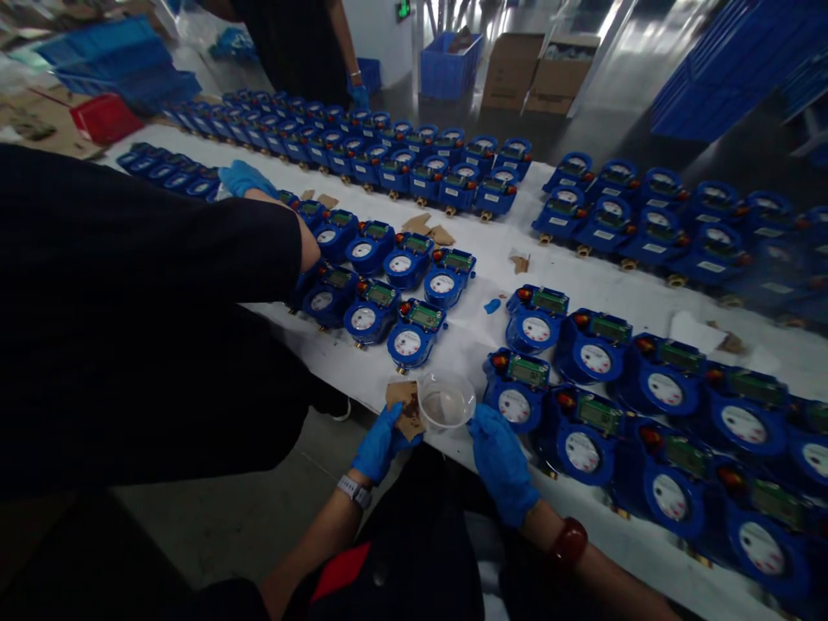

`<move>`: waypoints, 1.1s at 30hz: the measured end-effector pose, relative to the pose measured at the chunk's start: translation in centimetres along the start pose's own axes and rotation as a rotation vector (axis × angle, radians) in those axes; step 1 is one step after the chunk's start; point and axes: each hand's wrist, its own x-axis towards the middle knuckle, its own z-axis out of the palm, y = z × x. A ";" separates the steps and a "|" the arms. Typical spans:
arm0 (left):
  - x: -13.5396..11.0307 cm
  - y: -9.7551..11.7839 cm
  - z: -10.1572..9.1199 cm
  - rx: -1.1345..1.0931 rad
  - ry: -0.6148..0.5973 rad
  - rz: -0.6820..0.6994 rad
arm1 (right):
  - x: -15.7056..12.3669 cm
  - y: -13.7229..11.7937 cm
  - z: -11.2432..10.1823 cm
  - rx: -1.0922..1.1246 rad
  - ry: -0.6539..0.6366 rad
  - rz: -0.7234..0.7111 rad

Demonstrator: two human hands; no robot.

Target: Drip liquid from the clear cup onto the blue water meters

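My left hand, in a blue glove, is closed on a torn piece of cardboard with dark brown stains. Right beside the cardboard, at the table's front edge, is a clear plastic bowl with a little clear-looking content at its bottom. The gloved fingers of my right hand pinch the bowl's right rim. Blue water meters with white dials and exposed green circuit boards stand on both sides; the nearest are one meter on the left and another meter on the right.
A co-worker's dark sleeve and gloved hand reach over the meters at left. Another person stands behind the table. Long rows of meters line the far side. Cardboard scraps and a blue scrap lie on the white table cover.
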 end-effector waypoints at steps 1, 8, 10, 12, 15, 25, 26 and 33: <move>0.3 0.2 0.1 0.023 -0.016 0.002 | -0.3 0.2 -0.1 0.006 -0.007 0.006; 1.6 0.7 -0.4 0.411 -0.164 -0.138 | -1.7 -0.3 0.1 0.107 -0.084 0.124; 1.8 0.4 -0.4 0.522 -0.216 -0.219 | -1.9 -0.7 0.4 0.146 -0.083 0.184; 1.9 0.2 -0.2 0.600 -0.252 -0.271 | -2.2 -1.0 0.9 0.188 -0.068 0.248; 2.0 0.0 0.6 0.684 -0.286 -0.315 | -3.0 -1.4 1.4 0.243 -0.031 0.339; 0.7 -0.5 2.5 0.686 -0.338 -0.264 | -4.0 -1.8 2.2 0.259 0.045 0.540; 0.5 -0.6 2.5 0.674 -0.330 -0.248 | -4.0 -1.9 2.1 0.251 0.049 0.553; -0.6 -0.6 1.7 0.638 -0.190 -0.111 | -3.9 -2.8 0.2 0.238 -0.029 0.570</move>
